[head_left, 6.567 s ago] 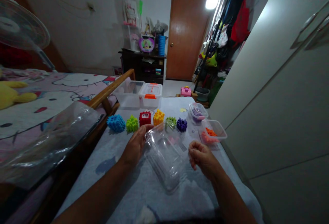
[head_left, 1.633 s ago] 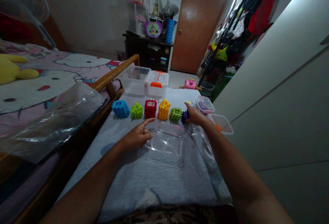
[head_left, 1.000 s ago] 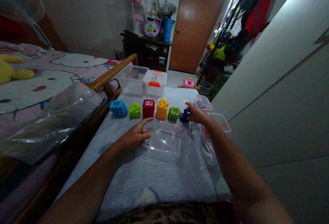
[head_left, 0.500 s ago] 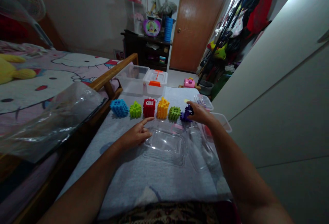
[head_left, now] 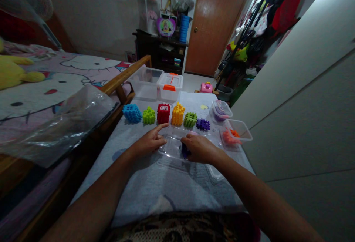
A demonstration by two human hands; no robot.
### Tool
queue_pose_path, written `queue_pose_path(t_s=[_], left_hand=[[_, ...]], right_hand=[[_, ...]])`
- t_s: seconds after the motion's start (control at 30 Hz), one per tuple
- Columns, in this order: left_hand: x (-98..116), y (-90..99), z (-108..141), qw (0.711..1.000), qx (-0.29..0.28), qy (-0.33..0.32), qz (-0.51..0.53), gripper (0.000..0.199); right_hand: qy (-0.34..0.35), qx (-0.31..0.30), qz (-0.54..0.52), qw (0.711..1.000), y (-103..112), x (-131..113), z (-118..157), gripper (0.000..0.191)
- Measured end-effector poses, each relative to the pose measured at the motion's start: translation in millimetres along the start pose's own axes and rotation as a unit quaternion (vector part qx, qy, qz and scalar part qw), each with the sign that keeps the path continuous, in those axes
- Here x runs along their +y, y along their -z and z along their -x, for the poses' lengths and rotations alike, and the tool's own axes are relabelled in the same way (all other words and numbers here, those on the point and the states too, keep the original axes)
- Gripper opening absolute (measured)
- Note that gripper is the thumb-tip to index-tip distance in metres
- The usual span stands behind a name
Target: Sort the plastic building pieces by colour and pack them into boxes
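My right hand has its fingers closed on a dark purple toy block, held at the clear plastic container; my fingers cover part of the block. At the container's left side is my left hand, index finger stretched along the far corner and the other fingers curled at the rim. Behind the container stands a row of knobbly blocks: blue, lime green, red, yellow, green and a low purple piece.
On the right are a lidded clear box with purple pieces and an open tub of orange pieces. Two larger clear bins, one with an orange-latched lid, stand at the back left. A wooden bed rail borders the left side.
My right hand has moved left and nearer, from the purple blocks to the container, carrying a purple block. A lower purple piece stays in the row. My left hand keeps its place at the container.
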State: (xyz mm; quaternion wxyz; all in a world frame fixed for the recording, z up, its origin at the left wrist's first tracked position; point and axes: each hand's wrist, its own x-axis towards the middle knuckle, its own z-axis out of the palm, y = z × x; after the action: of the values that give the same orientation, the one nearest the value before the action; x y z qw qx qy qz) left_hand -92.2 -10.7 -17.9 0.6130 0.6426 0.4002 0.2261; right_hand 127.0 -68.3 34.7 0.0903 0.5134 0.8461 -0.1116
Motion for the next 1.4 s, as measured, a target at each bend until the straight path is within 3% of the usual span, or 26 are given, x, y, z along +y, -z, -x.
queue_pose_path(t_s=[0.2,0.43,0.63,0.7,0.77,0.83,0.9,1.0,1.1,1.4], left_hand=[[-1,1.4,-2,1.000,-0.016,0.007,-0.010,0.075],[-2,1.5,-1,1.000,-0.016,0.006,-0.010,0.075],[-2,1.8,0,1.000,-0.020,0.009,-0.003,0.074],[-1,1.9,0,1.000,-0.020,0.010,0.001,0.073],[0,2.0,0,1.000,-0.018,0.011,0.004,0.072],[0,2.2,-1,1.000,-0.022,0.011,0.002,0.073],[-1,2.4,-1,1.000,-0.028,0.011,0.000,0.074],[-2,2.7,-1,1.000,-0.028,0.007,0.001,0.075],[-3,2.9,-2,1.000,-0.028,0.006,-0.001,0.076],[-2,3.0,-1,0.999,-0.034,0.009,0.009,0.076]], right_hand=[[-0.021,-0.028,0.075,0.997,-9,-1,-3,0.031],[0.025,-0.037,0.071,0.996,-11,1,-3,0.025],[0.029,-0.035,-0.022,0.999,24,16,14,0.040],[0.005,0.007,-0.060,0.998,38,33,17,0.037],[-0.063,0.064,-0.046,0.995,45,56,14,0.025],[-0.131,0.092,0.002,0.987,39,80,4,0.023],[-0.180,0.050,0.046,0.981,24,99,-9,0.034],[-0.211,0.033,0.055,0.975,-2,117,-24,0.053],[-0.216,0.040,0.052,0.974,-17,123,-29,0.054],[-0.190,0.056,0.051,0.979,-3,134,-30,0.059]])
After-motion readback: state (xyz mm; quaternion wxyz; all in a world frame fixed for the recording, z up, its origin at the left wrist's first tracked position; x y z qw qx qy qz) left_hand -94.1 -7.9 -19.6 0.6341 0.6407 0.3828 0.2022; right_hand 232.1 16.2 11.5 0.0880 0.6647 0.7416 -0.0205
